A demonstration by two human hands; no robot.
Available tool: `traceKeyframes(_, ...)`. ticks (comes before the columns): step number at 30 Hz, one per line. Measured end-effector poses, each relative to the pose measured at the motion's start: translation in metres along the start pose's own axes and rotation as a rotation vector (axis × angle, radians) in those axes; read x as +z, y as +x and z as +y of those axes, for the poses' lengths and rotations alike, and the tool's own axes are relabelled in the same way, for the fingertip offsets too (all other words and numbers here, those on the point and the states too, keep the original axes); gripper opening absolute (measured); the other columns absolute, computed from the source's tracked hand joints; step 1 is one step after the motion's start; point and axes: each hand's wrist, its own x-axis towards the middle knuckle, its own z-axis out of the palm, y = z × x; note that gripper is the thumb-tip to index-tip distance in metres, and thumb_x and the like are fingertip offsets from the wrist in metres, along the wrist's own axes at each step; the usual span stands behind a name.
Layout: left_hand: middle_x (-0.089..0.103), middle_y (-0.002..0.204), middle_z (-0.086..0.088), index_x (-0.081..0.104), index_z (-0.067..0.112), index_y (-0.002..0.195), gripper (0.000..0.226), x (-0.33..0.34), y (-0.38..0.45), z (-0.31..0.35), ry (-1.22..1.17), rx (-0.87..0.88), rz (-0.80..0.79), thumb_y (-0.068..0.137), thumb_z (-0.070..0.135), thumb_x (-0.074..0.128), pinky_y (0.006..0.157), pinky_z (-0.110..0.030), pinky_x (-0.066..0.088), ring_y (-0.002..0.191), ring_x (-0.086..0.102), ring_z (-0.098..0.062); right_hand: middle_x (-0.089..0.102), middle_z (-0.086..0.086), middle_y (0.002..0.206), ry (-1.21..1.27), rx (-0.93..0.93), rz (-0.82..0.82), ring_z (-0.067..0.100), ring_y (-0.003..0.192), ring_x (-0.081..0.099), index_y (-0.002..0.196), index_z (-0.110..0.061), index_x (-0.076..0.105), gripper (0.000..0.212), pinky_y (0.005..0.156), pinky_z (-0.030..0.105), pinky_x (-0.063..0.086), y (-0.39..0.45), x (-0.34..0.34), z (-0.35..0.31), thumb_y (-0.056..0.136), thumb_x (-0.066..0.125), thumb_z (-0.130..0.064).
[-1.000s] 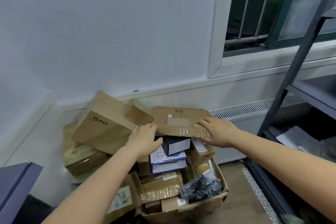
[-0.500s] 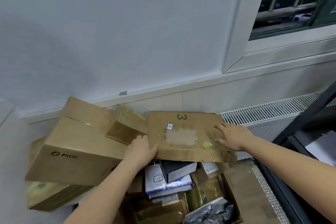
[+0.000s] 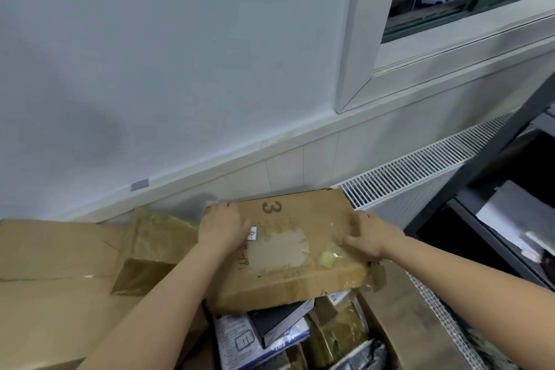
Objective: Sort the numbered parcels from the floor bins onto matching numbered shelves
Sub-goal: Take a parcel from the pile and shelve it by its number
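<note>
A flat brown cardboard parcel point(image 3: 288, 252) marked with a 3 lies tilted on top of the pile in the floor bin. My left hand point(image 3: 223, 227) grips its far left corner, fingers curled over the edge. My right hand point(image 3: 368, 239) presses on its right side, fingers spread across the taped top. Under the parcel, the open cardboard bin point(image 3: 399, 318) holds several smaller parcels, among them a white and blue one point(image 3: 240, 339) and a dark box point(image 3: 276, 321).
A big brown carton point(image 3: 54, 279) and a smaller taped box point(image 3: 153, 252) crowd the left. A white radiator point(image 3: 420, 171) runs along the wall behind. A dark metal shelf rack point(image 3: 504, 189) with white items stands at the right, below the window.
My head has moved closer and lower over the bin. My left hand slid from the parcel's near left edge up to its far left corner. The right hand stays on its right side.
</note>
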Motion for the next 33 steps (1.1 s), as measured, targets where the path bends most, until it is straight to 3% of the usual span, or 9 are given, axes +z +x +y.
traceKeyframes(4,0.050,0.133,-0.013,0.048,0.008,0.131,0.047,0.017,0.029,-0.012,0.027,-0.071,-0.067,0.095,0.037,0.041,0.099,-0.038,0.038,0.125,0.044,-0.030,0.053,0.009,0.137,0.407,0.151,-0.123,0.026,0.122,0.054,0.138,-0.008,0.041,0.080,0.096,0.033,0.045,0.003,0.007,-0.001,0.081,0.070,-0.055)
traceKeyframes(10,0.026,0.154,-0.015,0.027,0.011,0.148,0.068,0.047,0.038,-0.031,-0.007,-0.179,-0.076,0.093,0.047,0.041,0.113,-0.041,0.027,0.138,0.029,-0.036,0.051,0.013,0.138,0.834,0.257,-0.141,0.029,0.122,0.054,0.140,-0.004,0.037,0.073,0.086,0.029,0.044,0.012,0.021,-0.005,0.084,0.073,-0.036)
traceKeyframes(15,0.026,0.154,-0.016,0.030,0.011,0.145,0.065,0.050,0.037,-0.033,-0.018,-0.151,-0.065,0.093,0.048,0.040,0.113,-0.041,0.027,0.138,0.032,-0.035,0.060,0.006,0.094,0.736,0.364,0.110,0.024,0.086,0.057,0.123,-0.005,0.058,0.054,0.081,0.035,0.048,0.023,0.033,0.003,0.090,0.061,-0.048)
traceKeyframes(19,0.027,0.154,-0.015,0.030,0.010,0.146,0.064,0.042,0.030,-0.035,-0.079,-0.137,-0.086,0.096,0.048,0.038,0.112,-0.040,0.028,0.138,0.032,-0.033,0.067,0.012,0.105,0.811,0.330,0.198,0.028,0.094,0.062,0.124,-0.003,0.060,0.057,0.084,0.036,0.049,0.018,0.020,0.015,0.090,0.061,-0.049)
traceKeyframes(23,0.040,0.147,-0.009,0.036,0.013,0.144,0.061,0.030,0.021,-0.038,-0.189,-0.119,-0.069,0.096,0.051,0.039,0.107,-0.038,0.036,0.134,0.039,-0.029,0.071,0.008,0.090,0.960,0.184,0.162,0.022,0.080,0.068,0.109,-0.006,0.067,0.042,0.065,0.027,0.052,-0.004,-0.005,0.030,0.089,0.064,-0.043)
traceKeyframes(25,0.049,0.143,-0.004,0.043,0.017,0.142,0.061,0.022,0.014,-0.040,-0.310,-0.090,-0.104,0.094,0.055,0.044,0.102,-0.034,0.040,0.131,0.045,-0.025,0.074,0.010,0.088,0.964,0.125,0.151,0.024,0.080,0.071,0.102,-0.008,0.070,0.039,0.067,0.029,0.055,-0.015,-0.014,0.035,0.088,0.065,-0.044)
traceKeyframes(28,0.067,0.107,0.006,0.066,0.027,0.105,0.030,0.012,-0.001,-0.035,-0.482,0.004,-0.209,0.091,0.052,0.056,0.080,-0.022,0.046,0.104,0.060,-0.014,0.076,0.008,0.086,0.945,0.038,0.120,0.024,0.080,0.073,0.098,-0.010,0.073,0.039,0.074,0.034,0.057,-0.025,-0.022,0.031,0.084,0.069,-0.047)
traceKeyframes(30,0.067,0.104,0.007,0.067,0.023,0.103,0.040,0.010,-0.012,-0.030,-0.550,0.021,-0.332,0.085,0.058,0.062,0.077,-0.021,0.047,0.095,0.062,-0.009,0.076,0.008,0.089,0.939,-0.022,0.100,0.022,0.081,0.073,0.099,-0.011,0.073,0.037,0.074,0.033,0.057,-0.030,-0.027,0.023,0.083,0.070,-0.045)
traceKeyframes(33,0.059,0.113,0.013,0.061,0.024,0.116,0.060,0.015,-0.024,-0.029,-0.537,-0.021,-0.398,0.075,0.067,0.065,0.088,-0.026,0.047,0.106,0.059,-0.011,0.075,0.009,0.093,0.896,-0.086,0.137,0.023,0.086,0.072,0.098,-0.011,0.073,0.034,0.082,0.037,0.058,-0.035,-0.037,0.009,0.083,0.072,-0.041)
